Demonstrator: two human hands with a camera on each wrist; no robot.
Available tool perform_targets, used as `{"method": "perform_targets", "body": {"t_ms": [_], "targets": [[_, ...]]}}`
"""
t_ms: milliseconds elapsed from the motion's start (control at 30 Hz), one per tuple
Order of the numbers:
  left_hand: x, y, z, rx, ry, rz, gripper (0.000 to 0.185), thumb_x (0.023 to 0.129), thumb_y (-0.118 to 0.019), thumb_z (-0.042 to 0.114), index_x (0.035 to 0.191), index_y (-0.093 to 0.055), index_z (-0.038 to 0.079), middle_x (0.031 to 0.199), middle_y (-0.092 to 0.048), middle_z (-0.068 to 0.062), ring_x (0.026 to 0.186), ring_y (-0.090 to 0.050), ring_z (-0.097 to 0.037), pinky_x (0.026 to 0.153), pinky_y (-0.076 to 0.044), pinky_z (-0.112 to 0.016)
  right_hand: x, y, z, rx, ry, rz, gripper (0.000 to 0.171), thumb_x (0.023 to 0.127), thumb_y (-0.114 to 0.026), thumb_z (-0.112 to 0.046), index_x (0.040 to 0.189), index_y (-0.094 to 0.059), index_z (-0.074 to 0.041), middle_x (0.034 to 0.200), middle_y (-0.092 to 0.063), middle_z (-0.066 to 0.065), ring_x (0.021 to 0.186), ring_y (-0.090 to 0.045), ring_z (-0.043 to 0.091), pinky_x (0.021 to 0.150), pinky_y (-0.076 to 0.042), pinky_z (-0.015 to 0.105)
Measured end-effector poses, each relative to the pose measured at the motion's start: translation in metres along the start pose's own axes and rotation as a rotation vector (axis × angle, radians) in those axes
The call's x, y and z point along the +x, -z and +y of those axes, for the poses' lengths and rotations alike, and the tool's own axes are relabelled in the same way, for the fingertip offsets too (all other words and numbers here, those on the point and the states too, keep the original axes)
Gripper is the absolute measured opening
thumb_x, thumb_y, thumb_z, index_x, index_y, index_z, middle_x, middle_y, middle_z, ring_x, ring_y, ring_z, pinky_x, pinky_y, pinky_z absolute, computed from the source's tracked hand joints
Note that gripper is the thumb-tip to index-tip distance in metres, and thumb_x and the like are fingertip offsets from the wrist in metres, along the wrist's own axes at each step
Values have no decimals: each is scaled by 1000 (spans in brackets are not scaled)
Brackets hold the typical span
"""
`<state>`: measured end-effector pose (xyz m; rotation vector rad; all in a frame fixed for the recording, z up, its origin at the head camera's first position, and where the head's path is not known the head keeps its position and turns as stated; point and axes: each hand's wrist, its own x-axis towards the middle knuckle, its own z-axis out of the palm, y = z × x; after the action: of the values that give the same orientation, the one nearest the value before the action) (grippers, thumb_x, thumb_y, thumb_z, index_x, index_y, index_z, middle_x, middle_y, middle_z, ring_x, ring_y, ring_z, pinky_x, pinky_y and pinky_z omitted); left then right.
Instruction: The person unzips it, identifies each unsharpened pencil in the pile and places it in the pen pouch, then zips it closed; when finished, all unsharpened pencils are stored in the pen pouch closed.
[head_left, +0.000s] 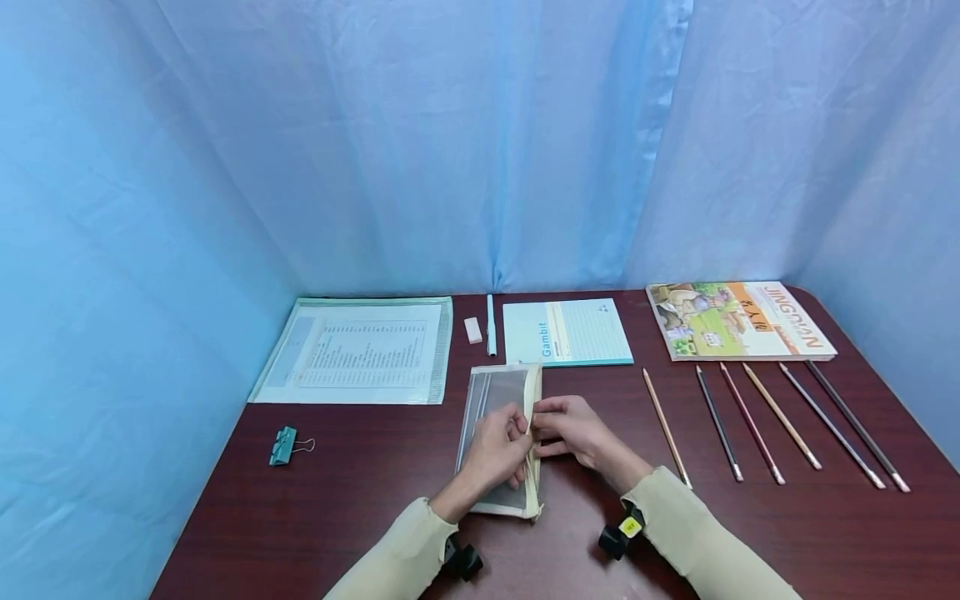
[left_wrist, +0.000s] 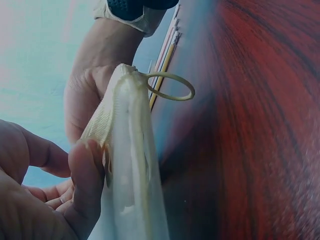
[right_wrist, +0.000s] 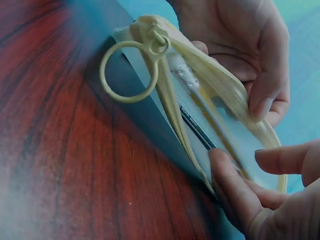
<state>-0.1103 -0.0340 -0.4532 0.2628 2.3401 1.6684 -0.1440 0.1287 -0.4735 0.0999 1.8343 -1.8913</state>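
A translucent mesh pencil case with a pale yellow zip lies under both hands. My left hand reaches across it and pinches the zip edge between thumb and fingers. From the other side, my right hand reaches to the same edge. Its fingertips are spread at the unzipped mouth, one right by a dark printed pencil. A yellowish pencil also shows between the zip edges. A round zip pull hangs at the case's near end.
Several pencils lie to the right, below a picture book. Behind the case are a notebook, a pen and an eraser. Leftward lie a document pouch and a teal binder clip.
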Motion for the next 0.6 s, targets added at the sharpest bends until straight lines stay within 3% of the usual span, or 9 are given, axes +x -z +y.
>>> {"method": "perform_targets", "body": {"t_ms": [100,167,333,467,600], "targets": [[0,0,0,-1,0,-6,11,84,-48,-6,85,-49,5,59,-58,-9,32,-49,-8,30,-50,-34,-4,-2,-1,-26,14,-20,49,98,-48,1,140,-35,21,121,-61,38,95,-71,22,76,-67,36],[1,-1,1,1,-1,-5,12,84,-47,-6,85,-49,6,59,-59,-10,32,-49,-8,30,-50,-34,-6,-1,-1,-39,22,-28,50,97,-48,1,141,-34,22,124,-60,39,98,-71,24,77,-67,37],[1,-2,1,-6,2,-9,11,84,-48,-6,85,-50,5,56,-55,-3,31,-48,-8,30,-50,-34,-14,9,-3,-82,43,-17,46,96,-55,-3,135,-44,19,105,-73,19,89,-72,17,72,-67,36],[1,-2,2,-15,5,-14,9,85,-46,-5,87,-51,2,57,-55,-2,31,-49,-8,30,-51,-36,-25,35,-5,-138,86,-3,43,96,-57,-6,131,-49,18,96,-75,8,83,-73,13,72,-67,35],[0,-1,1,-17,5,-6,9,84,-45,-5,88,-51,1,58,-55,-3,31,-49,-9,32,-53,-42,-41,80,-10,-181,154,26,44,97,-55,-4,130,-45,23,95,-75,5,83,-73,13,75,-67,39]]}}
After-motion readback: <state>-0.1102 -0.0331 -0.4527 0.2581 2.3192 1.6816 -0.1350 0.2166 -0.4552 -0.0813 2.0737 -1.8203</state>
